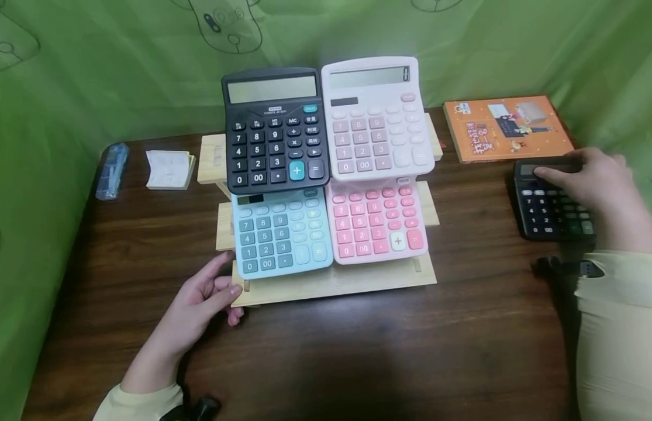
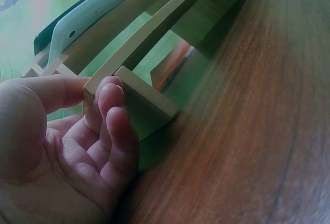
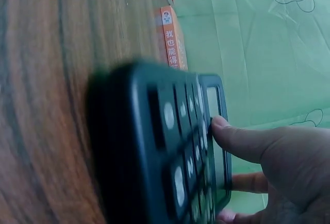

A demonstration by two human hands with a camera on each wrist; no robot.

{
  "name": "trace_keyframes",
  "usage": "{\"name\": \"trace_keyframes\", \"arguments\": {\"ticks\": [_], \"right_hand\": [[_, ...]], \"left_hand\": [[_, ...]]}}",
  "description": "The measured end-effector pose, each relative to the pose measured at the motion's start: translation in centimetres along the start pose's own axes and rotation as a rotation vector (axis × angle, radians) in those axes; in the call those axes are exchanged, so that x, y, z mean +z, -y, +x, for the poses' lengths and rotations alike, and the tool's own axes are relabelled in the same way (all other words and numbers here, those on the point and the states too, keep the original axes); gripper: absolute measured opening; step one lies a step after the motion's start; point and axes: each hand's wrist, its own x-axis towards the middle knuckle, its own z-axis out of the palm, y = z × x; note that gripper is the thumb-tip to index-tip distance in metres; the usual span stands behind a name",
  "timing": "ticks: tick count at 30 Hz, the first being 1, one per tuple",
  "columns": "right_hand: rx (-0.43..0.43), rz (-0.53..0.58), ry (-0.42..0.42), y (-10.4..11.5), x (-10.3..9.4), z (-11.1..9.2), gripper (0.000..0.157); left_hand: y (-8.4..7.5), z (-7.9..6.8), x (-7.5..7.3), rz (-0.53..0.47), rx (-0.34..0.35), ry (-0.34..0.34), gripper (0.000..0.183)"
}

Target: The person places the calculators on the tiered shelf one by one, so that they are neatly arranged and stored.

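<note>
My left hand (image 1: 202, 298) pinches the front left corner of a wooden tiered rack (image 1: 336, 285), thumb on top and fingers beneath. On the rack lean a black calculator with a teal key (image 1: 275, 140), a white-and-pink calculator (image 1: 378, 131), a light blue calculator (image 1: 283, 234) and a pink calculator (image 1: 378, 225). At the right, my right hand (image 1: 602, 181) grips another black calculator (image 1: 552, 213) by its display end. The thumb lies on the screen and fingers wrap behind, as the right wrist view shows.
An orange book (image 1: 510, 128) lies at the back right, just behind the calculator in my right hand. Left of the rack are a white notepad (image 1: 169, 169) and a blue wrapped packet (image 1: 112, 171). Green curtain (image 1: 120, 70) borders the brown wooden table (image 1: 357, 351).
</note>
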Motion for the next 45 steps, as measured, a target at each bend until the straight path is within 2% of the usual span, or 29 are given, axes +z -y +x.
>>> {"name": "trace_keyframes", "arguments": {"ticks": [3, 9, 13, 19, 25, 32, 41, 45], "right_hand": [[-0.037, 0.027, 0.041, 0.3, 0.2, 0.1, 0.108], [-0.145, 0.076, 0.108, 1.7, 0.7, 0.1, 0.092], [-0.213, 0.071, 0.149, 2.9, 0.9, -0.2, 0.083], [-0.334, 0.039, 0.141, 4.8, 0.9, -1.3, 0.064], [-0.392, 0.031, 0.196, 6.5, 1.8, -2.3, 0.052], [-0.462, 0.016, 0.163, 7.4, 1.7, -3.5, 0.034], [-0.483, 0.010, 0.115, 7.6, 0.2, -5.6, 0.033], [-0.494, 0.015, 0.048, 7.0, -0.4, -7.2, 0.030]], "left_hand": [[0.1, -0.1, 0.1, -0.010, -0.004, 0.002, 0.060], [0.0, 0.1, -0.1, 0.000, 0.019, -0.007, 0.060], [0.1, 0.0, -0.1, -0.009, 0.003, -0.003, 0.060], [-0.1, 0.1, -0.1, 0.002, 0.016, -0.016, 0.061], [0.0, -0.5, 0.2, 0.004, -0.018, -0.012, 0.062], [0.4, -0.4, 0.5, -0.020, 0.004, -0.012, 0.062], [0.2, -0.2, 0.3, -0.021, 0.014, -0.013, 0.060], [0.0, -0.2, 0.1, -0.020, 0.017, -0.002, 0.061]]}}
